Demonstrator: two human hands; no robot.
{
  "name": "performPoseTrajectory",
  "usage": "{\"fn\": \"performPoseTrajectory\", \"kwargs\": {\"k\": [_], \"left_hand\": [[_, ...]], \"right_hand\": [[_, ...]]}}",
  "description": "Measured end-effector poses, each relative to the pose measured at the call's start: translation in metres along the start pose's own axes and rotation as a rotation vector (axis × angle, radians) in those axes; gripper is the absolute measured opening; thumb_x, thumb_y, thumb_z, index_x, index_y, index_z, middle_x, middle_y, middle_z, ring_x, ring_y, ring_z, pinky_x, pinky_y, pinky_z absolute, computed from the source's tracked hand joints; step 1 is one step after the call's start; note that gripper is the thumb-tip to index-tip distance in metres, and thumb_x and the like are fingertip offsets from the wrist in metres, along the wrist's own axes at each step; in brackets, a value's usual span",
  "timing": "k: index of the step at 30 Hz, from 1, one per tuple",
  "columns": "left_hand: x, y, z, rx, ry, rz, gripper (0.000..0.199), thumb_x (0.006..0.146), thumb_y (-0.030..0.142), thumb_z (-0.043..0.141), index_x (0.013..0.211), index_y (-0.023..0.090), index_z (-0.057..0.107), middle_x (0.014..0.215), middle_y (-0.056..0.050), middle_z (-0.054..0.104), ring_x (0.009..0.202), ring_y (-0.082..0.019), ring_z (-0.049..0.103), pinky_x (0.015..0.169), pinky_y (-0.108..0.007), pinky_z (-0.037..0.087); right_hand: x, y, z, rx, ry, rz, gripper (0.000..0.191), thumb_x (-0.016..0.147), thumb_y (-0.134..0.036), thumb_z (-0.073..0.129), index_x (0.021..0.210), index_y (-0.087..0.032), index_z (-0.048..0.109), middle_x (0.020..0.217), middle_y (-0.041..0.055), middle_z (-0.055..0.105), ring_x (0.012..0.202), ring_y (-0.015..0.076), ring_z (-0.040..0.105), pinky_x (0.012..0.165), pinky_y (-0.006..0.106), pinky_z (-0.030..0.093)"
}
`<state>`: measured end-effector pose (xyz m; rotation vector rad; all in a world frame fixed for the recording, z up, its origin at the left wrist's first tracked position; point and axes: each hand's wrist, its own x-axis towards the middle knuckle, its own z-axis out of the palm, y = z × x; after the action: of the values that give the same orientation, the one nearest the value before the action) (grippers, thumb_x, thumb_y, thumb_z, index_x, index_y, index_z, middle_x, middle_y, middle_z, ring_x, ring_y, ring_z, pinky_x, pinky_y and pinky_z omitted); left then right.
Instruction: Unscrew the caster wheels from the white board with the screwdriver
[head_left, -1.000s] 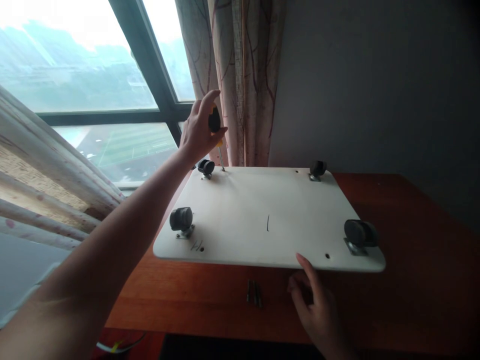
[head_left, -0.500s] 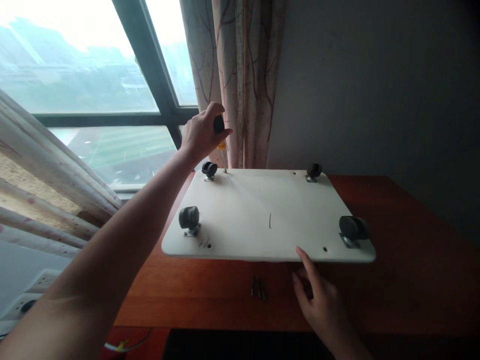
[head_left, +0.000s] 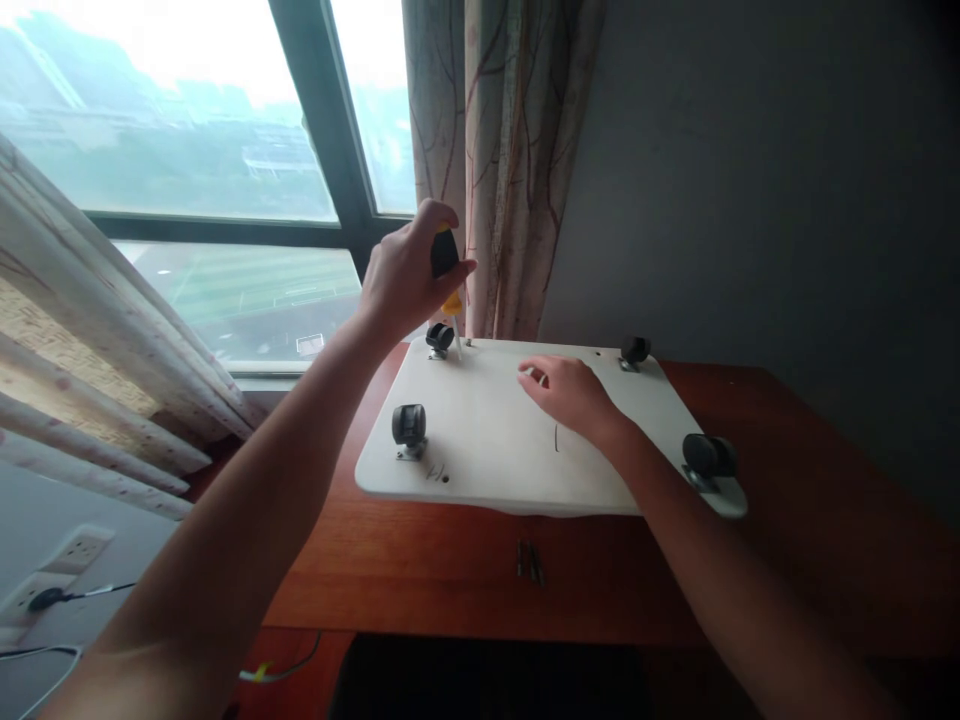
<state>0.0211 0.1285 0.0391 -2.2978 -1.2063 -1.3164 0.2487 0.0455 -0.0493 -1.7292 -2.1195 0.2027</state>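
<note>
My left hand [head_left: 405, 262] is closed around the black and yellow handle of a screwdriver [head_left: 445, 255], held upright over the far left of a white board [head_left: 495, 440]. Its shaft points down beside a small screw [head_left: 469, 343] standing at the board's far edge; the tip looks just left of the screw. My right hand [head_left: 566, 390] hovers over the middle of the board, fingers loosely bent and apart, with nothing visible in them. Black casters sit near the corners: far left [head_left: 439, 338], near left [head_left: 409, 428], far right [head_left: 634, 350] and near right [head_left: 706, 456].
The board lies on a reddish-brown wooden table [head_left: 450, 560]. Several screws [head_left: 530, 562] lie in front of it. Behind are a curtain [head_left: 510, 180], a window [head_left: 225, 180] and a grey wall [head_left: 750, 180]. A power socket [head_left: 79, 550] with a plugged cable is at lower left.
My right hand has moved from the board's near edge forward over its middle. The screwdriver tip has come off the screw to its left. The view has shifted slightly.
</note>
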Motion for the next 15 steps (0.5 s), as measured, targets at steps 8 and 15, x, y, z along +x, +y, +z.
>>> {"fn": "performPoseTrajectory", "kwargs": {"k": [8, 15], "left_hand": [[-0.037, 0.004, -0.021, -0.051, -0.069, 0.063, 0.037, 0.089, 0.036, 0.064, 0.121, 0.02, 0.055, 0.092, -0.005, 0.068, 0.07, -0.018, 0.06, 0.06, -0.031, 0.043], [-0.052, 0.005, -0.02, -0.051, -0.088, 0.048, 0.035, 0.089, 0.037, 0.065, 0.118, 0.019, 0.054, 0.091, -0.004, 0.068, 0.069, -0.017, 0.061, 0.06, -0.029, 0.042]], "right_hand": [[0.116, -0.028, 0.053, -0.018, -0.088, 0.041, 0.031, 0.093, -0.038, 0.066, 0.115, -0.017, 0.067, 0.111, 0.0109, 0.074, 0.102, 0.0226, 0.068, 0.081, 0.029, 0.05], [0.13, -0.039, 0.068, -0.038, -0.153, -0.022, 0.035, 0.097, -0.04, 0.062, 0.124, -0.017, 0.063, 0.124, 0.0089, 0.064, 0.107, 0.0216, 0.065, 0.092, 0.044, 0.056]]}}
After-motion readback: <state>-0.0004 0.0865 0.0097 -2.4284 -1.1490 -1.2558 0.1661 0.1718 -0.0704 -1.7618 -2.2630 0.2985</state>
